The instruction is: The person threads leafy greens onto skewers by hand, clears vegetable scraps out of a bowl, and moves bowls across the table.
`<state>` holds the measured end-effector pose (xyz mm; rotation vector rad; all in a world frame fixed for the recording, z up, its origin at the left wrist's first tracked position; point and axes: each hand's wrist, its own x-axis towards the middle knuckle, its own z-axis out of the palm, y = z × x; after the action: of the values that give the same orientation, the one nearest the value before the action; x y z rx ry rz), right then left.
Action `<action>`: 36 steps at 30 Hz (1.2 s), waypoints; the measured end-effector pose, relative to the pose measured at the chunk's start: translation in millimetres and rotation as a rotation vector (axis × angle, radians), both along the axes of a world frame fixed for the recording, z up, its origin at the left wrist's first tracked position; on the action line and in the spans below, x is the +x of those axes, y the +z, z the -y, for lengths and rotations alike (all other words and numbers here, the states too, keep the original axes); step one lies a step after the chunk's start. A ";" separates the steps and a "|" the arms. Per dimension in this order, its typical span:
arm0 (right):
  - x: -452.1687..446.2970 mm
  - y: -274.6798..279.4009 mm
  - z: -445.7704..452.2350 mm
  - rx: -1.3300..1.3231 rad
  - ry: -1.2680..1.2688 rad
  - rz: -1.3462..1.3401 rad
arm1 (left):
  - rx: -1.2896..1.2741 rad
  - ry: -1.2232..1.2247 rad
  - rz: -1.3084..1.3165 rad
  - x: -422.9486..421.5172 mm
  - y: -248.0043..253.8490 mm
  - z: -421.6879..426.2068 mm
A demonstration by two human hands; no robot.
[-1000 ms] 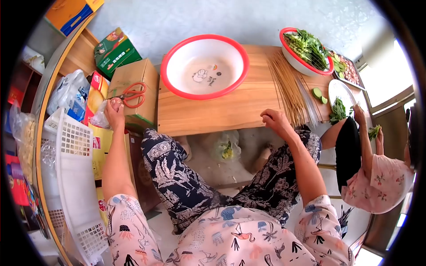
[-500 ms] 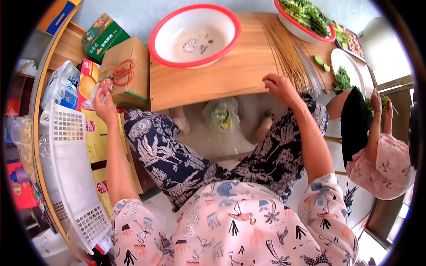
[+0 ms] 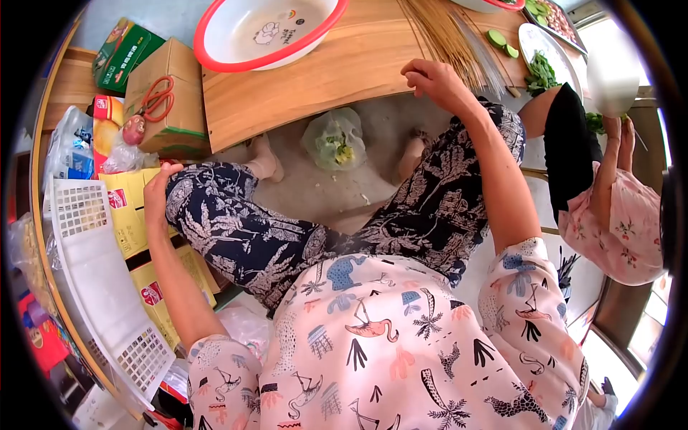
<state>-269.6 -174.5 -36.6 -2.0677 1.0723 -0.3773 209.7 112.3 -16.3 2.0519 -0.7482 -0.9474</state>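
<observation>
My left hand (image 3: 156,192) is beside my left knee, against the patterned trousers (image 3: 215,215). Its fingers are partly hidden, and nothing shows in them. Above it a round reddish vegetable (image 3: 134,130), its kind unclear, sits by the cardboard box (image 3: 183,104), touching red-handled scissors (image 3: 158,99). My right hand (image 3: 441,82) hovers at the front edge of the wooden table (image 3: 308,89), fingers loosely bent, thumb apart, holding nothing. Just beyond it lie many thin wooden skewers (image 3: 448,43). A white basin with a red rim (image 3: 301,49) stands on the table.
Below the table a plastic bag of scraps (image 3: 335,140) lies on the floor. At right are cut green vegetable pieces (image 3: 496,39), a plate with leafy greens (image 3: 542,73) and another person's hands (image 3: 618,136) holding greens. A white plastic crate (image 3: 107,279) stands left.
My left hand has drawn back from the reddish vegetable to my knee, leaving it by the scissors. The view has shifted, and my right hand stays near the table edge.
</observation>
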 end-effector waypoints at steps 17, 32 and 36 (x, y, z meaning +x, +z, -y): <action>4.8 -2.4 -3.4 0.006 0.014 -0.017 | -0.374 0.213 -0.337 53.0 -62.8 -25.2; 8.4 -2.6 -1.6 0.052 0.078 -0.059 | -0.036 -0.005 0.960 116.9 -99.7 9.6; 8.7 1.0 -4.1 0.054 0.093 -0.067 | -0.136 0.192 0.273 50.0 -83.1 -11.6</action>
<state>-260.8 -170.4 -35.6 -2.0860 1.0106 -0.2313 259.7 123.9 -99.4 2.1104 -0.7183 -0.5013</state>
